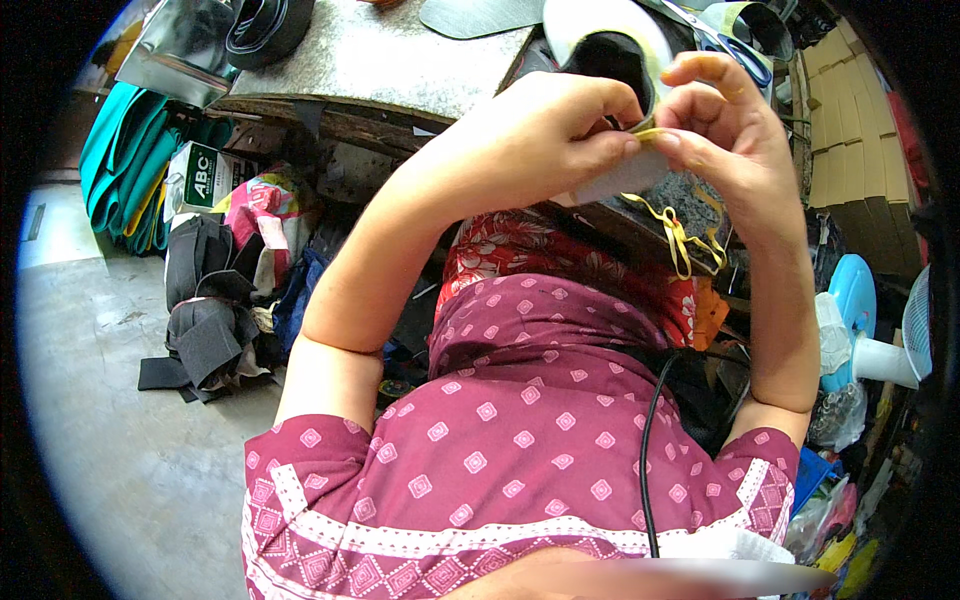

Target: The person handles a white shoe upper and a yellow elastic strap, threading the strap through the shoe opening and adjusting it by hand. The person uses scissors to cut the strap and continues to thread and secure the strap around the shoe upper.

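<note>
Both my hands are raised close together over the bench edge. My left hand [580,125] pinches a thin yellow strip [650,134] between thumb and fingers, at the edge of a curved piece with a dark inside [612,62]. My right hand [722,140] has its thumb and a finger closed on the same strip, its other fingers curled above. A pale, yellow-edged rounded piece [592,14] shows behind the left hand. Below the hands, a loose yellow strip [676,238] hangs in loops over a grey fuzzy surface [697,200]. My fingers partly hide the curved piece.
On the worn bench [390,62] lie a coiled black strap [266,35], a grey flat plate [480,14] and blue-handled scissors [722,42]. Green folded cloth [125,165], a carton [200,180] and black fabric strips [212,335] are at left. A blue-and-white fan [858,325] stands right.
</note>
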The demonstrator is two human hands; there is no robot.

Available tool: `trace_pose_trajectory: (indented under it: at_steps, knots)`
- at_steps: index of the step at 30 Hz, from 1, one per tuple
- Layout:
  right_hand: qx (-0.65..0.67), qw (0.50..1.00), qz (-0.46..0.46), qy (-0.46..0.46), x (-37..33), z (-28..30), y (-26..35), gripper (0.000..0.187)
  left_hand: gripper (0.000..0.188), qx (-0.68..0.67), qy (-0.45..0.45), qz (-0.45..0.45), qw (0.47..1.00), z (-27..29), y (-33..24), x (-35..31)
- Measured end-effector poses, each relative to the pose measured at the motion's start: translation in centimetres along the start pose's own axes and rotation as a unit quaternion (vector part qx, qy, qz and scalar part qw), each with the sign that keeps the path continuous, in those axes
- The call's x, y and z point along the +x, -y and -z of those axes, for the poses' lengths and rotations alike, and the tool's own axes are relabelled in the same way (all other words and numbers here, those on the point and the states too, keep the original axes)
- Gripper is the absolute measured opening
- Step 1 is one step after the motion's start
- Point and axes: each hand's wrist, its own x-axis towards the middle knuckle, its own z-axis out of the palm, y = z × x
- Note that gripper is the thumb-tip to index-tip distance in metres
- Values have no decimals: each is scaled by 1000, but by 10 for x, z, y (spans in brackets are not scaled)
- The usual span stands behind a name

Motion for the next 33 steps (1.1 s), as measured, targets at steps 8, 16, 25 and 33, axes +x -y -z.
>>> trace_pose_trajectory:
  at_steps: [8,16,25,33]
  knots:
    - [-45,995,-45,75,-16,6,30,41,48,-290,56,47,954,-13,-4,-32]
    - [-71,989,11,129,-19,-2,25,36,52,-280,-20,90,955,-22,11,-40]
    - [-150,981,27,119,3,10,13,42,53,-349,11,71,935,-24,12,-50]
    - [-121,984,20,131,9,7,0,43,56,-419,21,80,904,-28,16,-53]
